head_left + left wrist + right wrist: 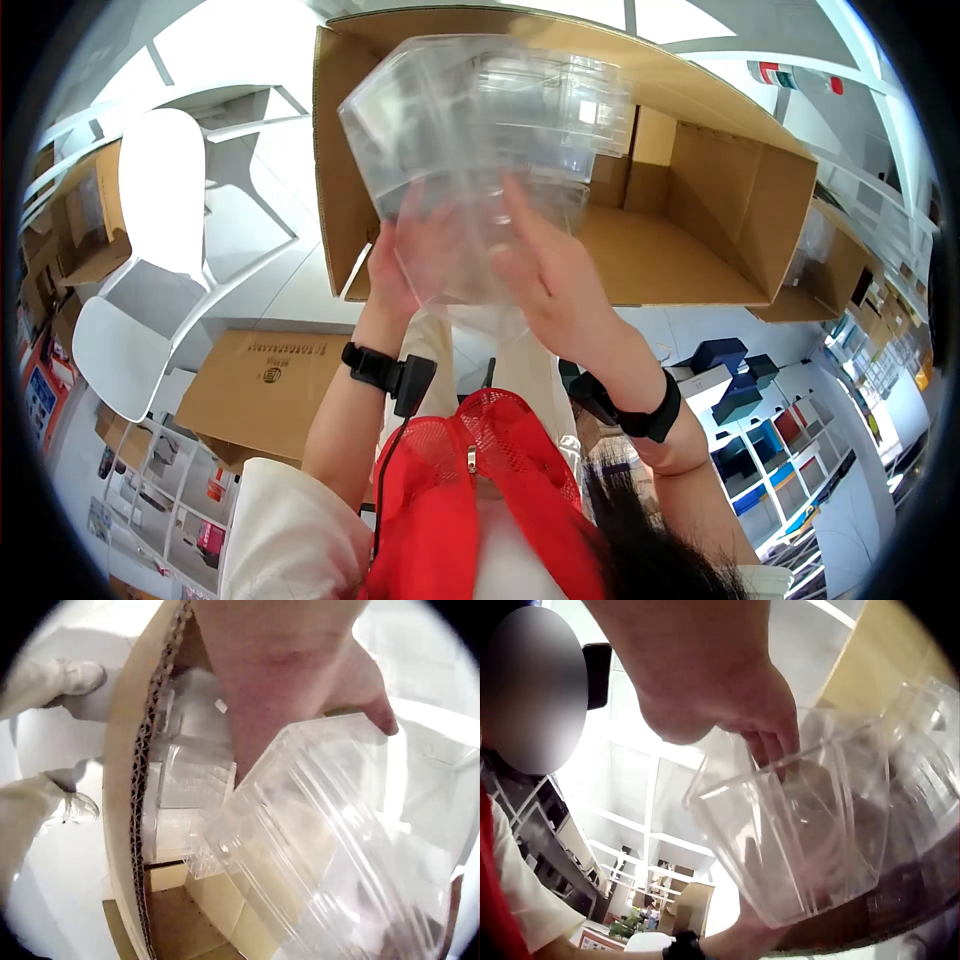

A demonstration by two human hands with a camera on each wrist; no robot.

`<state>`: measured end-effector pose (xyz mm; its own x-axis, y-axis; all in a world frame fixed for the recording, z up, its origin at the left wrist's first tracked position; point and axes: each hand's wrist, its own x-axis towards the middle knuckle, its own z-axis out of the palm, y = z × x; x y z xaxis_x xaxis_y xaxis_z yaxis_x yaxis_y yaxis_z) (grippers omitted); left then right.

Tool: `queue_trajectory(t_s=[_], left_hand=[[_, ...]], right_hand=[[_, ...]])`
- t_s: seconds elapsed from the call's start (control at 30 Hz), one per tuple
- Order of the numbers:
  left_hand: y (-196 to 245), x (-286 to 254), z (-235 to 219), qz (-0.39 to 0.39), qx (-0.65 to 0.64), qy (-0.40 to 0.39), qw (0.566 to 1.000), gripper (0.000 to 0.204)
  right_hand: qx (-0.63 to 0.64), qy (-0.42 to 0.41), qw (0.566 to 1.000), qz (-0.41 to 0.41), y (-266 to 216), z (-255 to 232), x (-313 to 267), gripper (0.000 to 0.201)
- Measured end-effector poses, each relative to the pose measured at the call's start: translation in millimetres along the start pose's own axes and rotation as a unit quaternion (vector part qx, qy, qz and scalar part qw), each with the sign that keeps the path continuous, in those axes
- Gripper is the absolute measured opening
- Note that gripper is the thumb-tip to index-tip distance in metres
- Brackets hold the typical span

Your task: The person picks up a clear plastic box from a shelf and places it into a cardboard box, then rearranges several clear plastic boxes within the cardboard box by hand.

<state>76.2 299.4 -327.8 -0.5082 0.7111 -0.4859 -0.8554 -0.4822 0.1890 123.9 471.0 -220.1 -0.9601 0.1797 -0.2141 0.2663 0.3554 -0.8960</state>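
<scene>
Both hands, left hand and right hand, clasp the clear plastic bin from opposite sides, steadying it over the open cardboard box.

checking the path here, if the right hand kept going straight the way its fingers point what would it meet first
The right hand already lies on the clear plastic container. Carried straight on, that container would probably meet the other clear containers inside the cardboard box first, though depth is unclear.
</scene>
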Motion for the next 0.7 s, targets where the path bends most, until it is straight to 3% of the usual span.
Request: queue_trajectory(t_s=[0.07,0.1,0.17,0.23,0.27,0.3,0.37,0.43,0.5,0.63,0.7], left_hand=[[-3,-5,5,-0.009,-0.040,-0.045,0.998,0.068],[-4,-8,2,-0.013,-0.069,-0.027,0.997,0.069],[-3,-17,-8,-0.020,-0.127,0.010,0.992,0.071],[2,-22,-9,-0.002,-0.125,-0.018,0.992,0.070],[5,-24,-9,0.008,-0.123,-0.034,0.992,0.069],[6,-25,-11,0.024,-0.131,-0.042,0.990,0.073],[8,-22,-9,0.053,-0.119,-0.029,0.991,0.071],[11,-19,-6,0.068,-0.088,0.023,0.994,0.070],[15,-16,-2,0.071,-0.039,0.117,0.990,0.071],[19,-13,-3,0.048,-0.097,0.035,0.993,0.074],[21,-10,-3,0.035,-0.091,-0.003,0.995,0.080]], right_hand=[[0.071,0.007,0.997,-0.014,-1,-13,6,0.043],[0.108,0.010,0.994,-0.022,-1,-21,10,0.042],[0.324,0.198,0.921,0.086,-3,-38,19,0.033],[0.357,0.356,0.854,0.128,40,-54,32,0.028],[0.381,0.374,0.827,0.176,79,-54,38,0.029],[0.398,0.344,0.813,0.248,114,-49,42,0.037],[0.561,0.210,0.686,0.412,182,-30,51,0.069],[0.653,0.174,0.531,0.511,208,-4,71,0.086],[0.644,0.199,0.553,0.490,215,23,92,0.083],[0.642,0.247,0.612,0.391,273,64,113,0.066],[0.589,0.222,0.681,0.374,295,71,112,0.053]])
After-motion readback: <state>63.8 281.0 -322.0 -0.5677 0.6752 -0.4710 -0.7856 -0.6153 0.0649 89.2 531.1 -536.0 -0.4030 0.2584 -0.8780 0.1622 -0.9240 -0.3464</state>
